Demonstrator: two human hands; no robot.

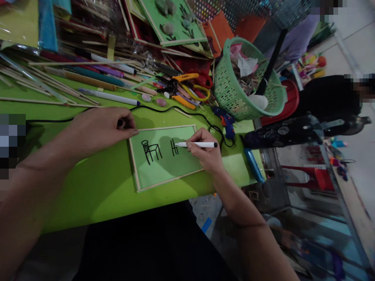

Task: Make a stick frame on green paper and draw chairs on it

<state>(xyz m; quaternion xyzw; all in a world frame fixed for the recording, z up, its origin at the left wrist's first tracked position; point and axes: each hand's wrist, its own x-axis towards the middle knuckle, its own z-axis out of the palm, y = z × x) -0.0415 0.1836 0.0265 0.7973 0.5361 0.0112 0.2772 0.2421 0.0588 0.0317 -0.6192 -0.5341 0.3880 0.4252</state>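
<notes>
A light green card (158, 171) framed with thin wooden sticks lies on the bright green table (96, 195). Black lines on it form a chair-like drawing at its left and a smaller set of strokes near its middle. My right hand (206, 150) holds a white marker (205, 144) with a black end, its tip at the smaller strokes. At the card's upper left corner rests my left hand (108, 125), thumb on the frame and fingers curled inward; whether it pinches the frame's edge is hard to make out.
Behind the card run a black cable (175, 107), pens, wooden sticks and orange-handled pliers (186, 77). A green basket (246, 99) of scraps stands at the back right, near a blue glue gun (227, 123). A blue case (253, 166) lies at the table's right edge.
</notes>
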